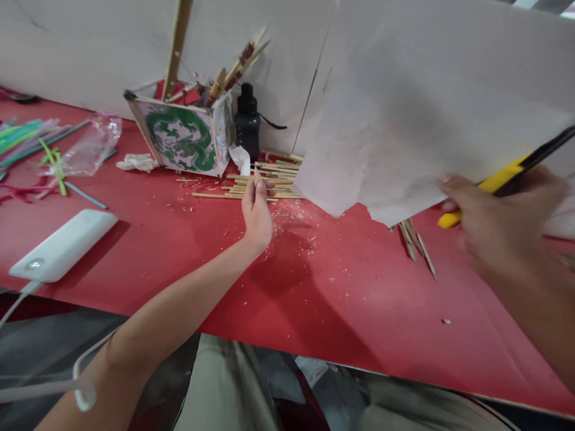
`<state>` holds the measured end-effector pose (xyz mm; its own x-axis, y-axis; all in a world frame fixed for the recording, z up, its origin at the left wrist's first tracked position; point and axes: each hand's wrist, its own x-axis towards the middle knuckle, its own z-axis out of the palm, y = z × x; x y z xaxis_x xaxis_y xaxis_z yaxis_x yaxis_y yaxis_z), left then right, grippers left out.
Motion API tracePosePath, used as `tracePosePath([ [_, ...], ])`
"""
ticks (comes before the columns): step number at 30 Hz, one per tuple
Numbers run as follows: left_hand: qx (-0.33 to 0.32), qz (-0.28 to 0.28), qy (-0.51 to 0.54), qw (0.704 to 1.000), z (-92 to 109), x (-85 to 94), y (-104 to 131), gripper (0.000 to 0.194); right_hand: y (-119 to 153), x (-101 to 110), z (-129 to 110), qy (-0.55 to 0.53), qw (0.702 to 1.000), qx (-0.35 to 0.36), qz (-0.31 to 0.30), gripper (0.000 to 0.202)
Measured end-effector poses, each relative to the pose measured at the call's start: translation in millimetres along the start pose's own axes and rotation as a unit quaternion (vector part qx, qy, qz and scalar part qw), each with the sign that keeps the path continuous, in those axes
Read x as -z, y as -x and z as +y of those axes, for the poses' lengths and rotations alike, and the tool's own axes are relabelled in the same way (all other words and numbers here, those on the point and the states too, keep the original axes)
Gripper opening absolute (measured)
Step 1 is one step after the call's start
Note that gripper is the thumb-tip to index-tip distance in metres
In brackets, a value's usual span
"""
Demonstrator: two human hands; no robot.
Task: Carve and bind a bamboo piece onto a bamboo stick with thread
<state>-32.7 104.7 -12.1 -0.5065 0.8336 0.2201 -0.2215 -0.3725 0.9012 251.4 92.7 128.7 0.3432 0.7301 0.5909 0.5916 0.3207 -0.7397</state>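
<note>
My left hand [257,212] reaches to a pile of thin bamboo sticks [283,173] by the wall. Its thumb and fingers are pinched together at the pile; what they grip, if anything, is hidden. On the right, my right hand [503,209] is wrapped round a yellow and black utility knife [503,176]. Its thumb also presses on the lower edge of a large white paper sheet [381,120], raised above the table. The sheet covers the right end of the stick pile. Below its edge lie a few split bamboo pieces [411,239].
Shavings [309,239] are scattered over the red table [179,269]. Against the wall stand a dragon-printed box [179,137] holding sticks and a black bottle [247,123]. A white power bank [65,245] with a cable, pipe cleaners [36,137] and a plastic bag [92,146] lie left.
</note>
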Motion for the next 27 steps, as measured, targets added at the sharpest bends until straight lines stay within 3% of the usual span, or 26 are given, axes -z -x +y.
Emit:
tracePosePath([
  [3, -0.005, 0.005, 0.025, 1.000, 6, -1.3, -1, 0.033, -20, 11, 1, -0.056, 0.997, -0.055, 0.000, 0.032],
  [6, -0.014, -0.002, 0.040, 0.999, 19, -3.9, 4, 0.036, -30, 17, 8, -0.091, 0.977, -0.161, -0.107, 0.034],
  [9, -0.022, -0.022, 0.055, 0.998, 32, -6.1, 13, 0.035, -19, 11, 24, -0.034, 0.923, -0.319, -0.212, 0.037],
  [12, 0.008, -0.074, 0.068, 0.995, 38, -7.4, 21, 0.030, 8, -4, 48, -0.012, 0.885, -0.361, -0.294, 0.032],
  [16, 0.084, -0.122, 0.086, 0.985, 32, -8.5, 25, 0.027, 43, -25, 78, 0.024, 0.872, -0.345, -0.347, 0.031],
  [20, 0.189, -0.135, 0.088, 0.969, 22, -8.2, 25, 0.026, 49, -41, 89, 0.096, 0.874, -0.285, -0.382, 0.030],
  [25, 0.245, -0.123, 0.091, 0.957, 17, -6.7, 21, 0.023, 20, -61, 76, 0.279, 0.900, -0.085, -0.325, 0.022],
  [27, 0.254, -0.127, 0.081, 0.955, 16, -6.7, 21, 0.022, 15, -70, 72, 0.285, 0.914, -0.040, -0.286, 0.023],
])
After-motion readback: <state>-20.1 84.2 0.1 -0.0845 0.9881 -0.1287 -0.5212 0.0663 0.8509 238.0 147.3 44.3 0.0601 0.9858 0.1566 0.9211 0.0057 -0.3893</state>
